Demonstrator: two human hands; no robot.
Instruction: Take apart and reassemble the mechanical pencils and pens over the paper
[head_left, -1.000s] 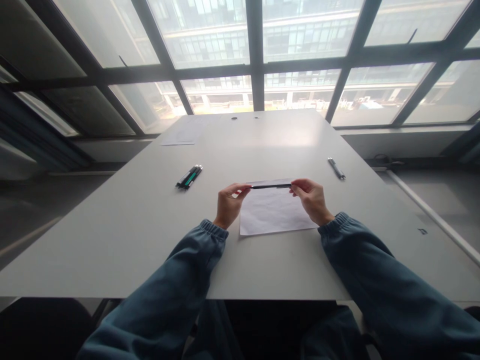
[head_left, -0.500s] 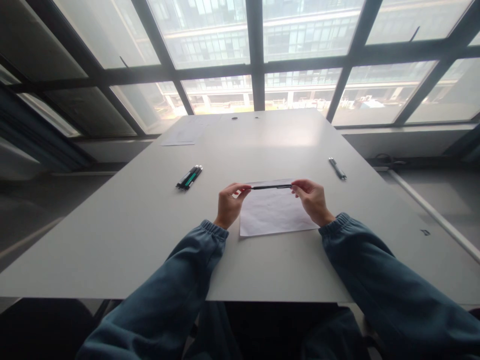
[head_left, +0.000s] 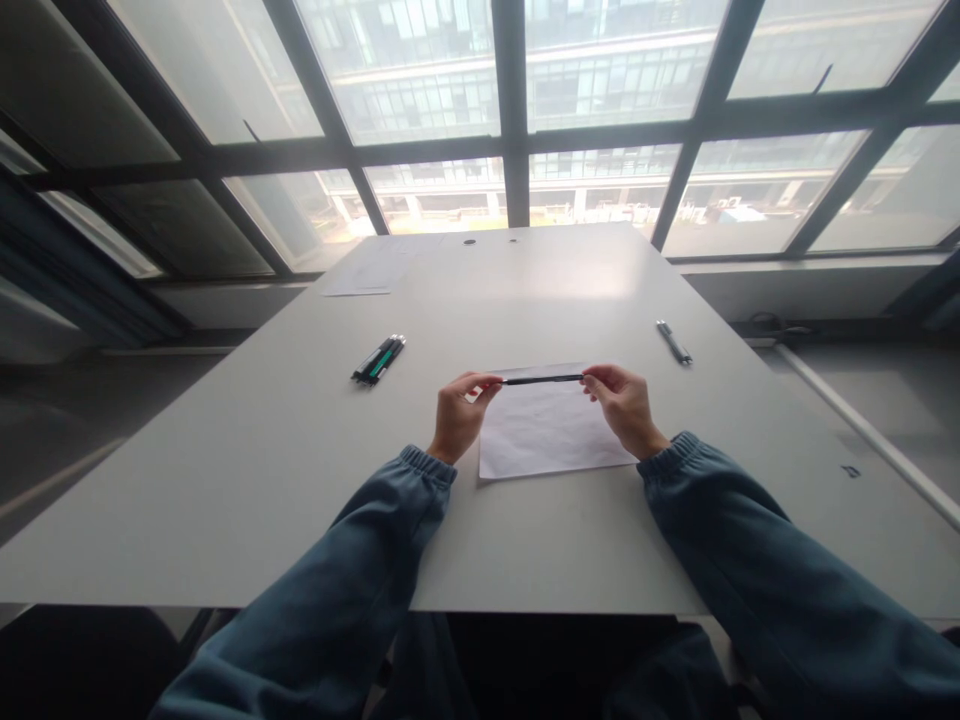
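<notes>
A slim black pen is held level between my two hands, one end in each. My left hand pinches its left end between thumb and fingertips. At the other end, where a clip shows, my right hand has the same kind of pinch. Below the pen a white sheet of paper lies on the white table. My right hand and sleeve cover the paper's right edge.
To the left lies a small bundle of pens, one with a green part. A grey pen rests to the right. Another paper sheet is at the far left, near a dark round spot. Large windows stand behind the table.
The whole view has shifted very slightly, so things sit a little lower. Both hands keep their hold on the black pen, which has barely moved.
</notes>
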